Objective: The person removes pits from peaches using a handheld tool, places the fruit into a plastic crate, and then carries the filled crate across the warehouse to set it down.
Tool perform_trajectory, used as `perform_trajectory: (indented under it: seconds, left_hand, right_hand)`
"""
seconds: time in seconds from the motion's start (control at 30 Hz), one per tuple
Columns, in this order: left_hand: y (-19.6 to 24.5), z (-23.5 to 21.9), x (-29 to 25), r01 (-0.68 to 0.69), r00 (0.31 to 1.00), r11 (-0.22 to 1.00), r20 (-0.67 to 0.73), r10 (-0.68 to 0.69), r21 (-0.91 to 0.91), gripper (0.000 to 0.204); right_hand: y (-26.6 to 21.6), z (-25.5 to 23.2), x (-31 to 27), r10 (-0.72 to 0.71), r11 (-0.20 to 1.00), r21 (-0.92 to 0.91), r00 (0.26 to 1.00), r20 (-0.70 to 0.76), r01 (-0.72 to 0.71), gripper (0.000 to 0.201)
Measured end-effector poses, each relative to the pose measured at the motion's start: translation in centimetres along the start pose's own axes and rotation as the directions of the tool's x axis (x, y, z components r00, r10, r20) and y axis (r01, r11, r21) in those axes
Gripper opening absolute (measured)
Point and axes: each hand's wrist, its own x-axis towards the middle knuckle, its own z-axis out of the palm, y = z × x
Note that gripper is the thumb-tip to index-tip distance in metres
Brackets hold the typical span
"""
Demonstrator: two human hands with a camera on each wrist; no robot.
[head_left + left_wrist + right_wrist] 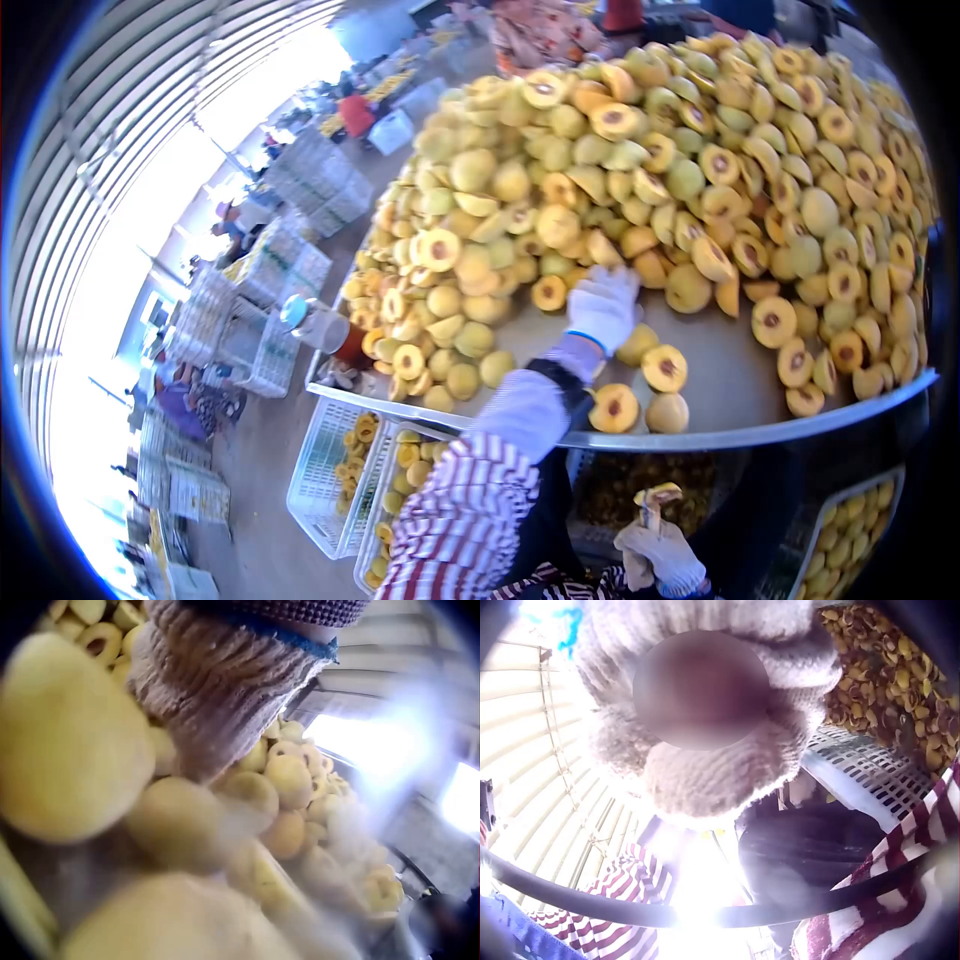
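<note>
A large heap of halved yellow peaches [690, 180] covers the metal table [720, 390]. In a white knit glove, my left hand [603, 305] reaches to the near edge of this heap, its fingertips right at the fruit. In the left wrist view, the same glove [217, 682] points down among blurred peaches [277, 784], which hide its fingertips. Low in front of my body, my gloved right hand [660, 556] grips a slim upright tool [651, 516] with a peach piece [660, 493] at its top. The right wrist view shows the curled glove [712, 776]; the tool is hidden there.
Loose halves [613, 408] lie by the table's raised front rim [760, 437]. White crates [330, 470] with peaches stand below at left, another peach crate [850, 540] at lower right. Beneath the table edge, a crate holds pits and scraps [889, 682]. Stacked crates [320, 180] and people fill the background.
</note>
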Motion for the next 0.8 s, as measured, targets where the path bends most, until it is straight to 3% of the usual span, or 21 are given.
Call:
perform_trajectory:
  seconds: [0.03,0.07,0.17,0.27,0.37,0.47,0.57,0.63,0.67,0.77,0.8]
  left_hand:
    - [0.0,1.9,1.0,0.033,0.999,0.990,-0.011,-0.032,0.138,0.028]
    - [0.5,1.5,1.0,0.080,0.997,0.990,-0.015,-0.079,0.114,0.022]
    - [0.1,2.0,1.1,0.171,0.982,0.974,0.103,-0.156,-0.151,0.027]
    - [-0.3,-2.7,-2.1,0.072,0.967,0.951,0.254,0.007,-0.299,0.038]
    - [-0.8,-3.8,-5.5,0.057,0.957,0.857,0.274,0.100,-0.512,0.052]
    - [-0.6,-3.5,-6.3,0.215,0.929,0.868,0.368,-0.040,-0.448,0.059]
    - [0.1,-1.3,-7.6,0.187,0.982,0.800,0.118,-0.145,-0.570,0.055]
    - [0.9,-6.9,-9.5,0.353,0.932,0.247,0.315,-0.180,-0.903,0.053]
    - [1.0,-9.3,-10.7,0.400,0.900,-0.087,0.409,-0.147,-0.912,0.052]
    - [2.0,-10.1,-15.0,0.300,0.944,-0.469,0.331,0.018,-0.830,0.050]
    - [2.2,-10.3,-16.3,0.315,0.940,-0.526,0.335,0.060,-0.790,0.053]
  right_hand:
    - [-0.5,0.3,-0.9,0.035,0.996,0.076,0.999,0.027,-0.037,0.014]
    - [-1.0,0.7,-1.2,0.025,0.998,0.051,1.000,0.008,-0.025,0.016]
    - [-0.6,0.7,-1.8,-0.060,0.998,0.012,0.998,-0.003,0.060,0.018]
    - [0.2,0.1,-1.6,-0.115,0.993,-0.030,0.993,0.001,0.115,0.023]
    - [0.7,0.4,-1.2,-0.144,0.987,-0.072,0.990,0.004,0.144,0.025]
    - [1.0,0.6,-1.1,-0.125,0.986,-0.113,0.992,-0.016,0.122,0.025]
    - [1.1,0.5,-1.6,-0.149,0.976,-0.170,0.987,-0.059,0.137,0.024]
    - [1.4,0.4,-1.9,-0.168,0.969,-0.196,0.982,-0.087,0.149,0.023]
    - [1.3,0.6,-2.1,-0.194,0.965,-0.196,0.977,-0.090,0.174,0.022]
    - [1.2,1.1,-2.3,-0.213,0.955,-0.229,0.974,-0.082,0.190,0.018]
    - [0.9,1.5,-2.5,-0.227,0.948,-0.248,0.971,-0.078,0.202,0.017]
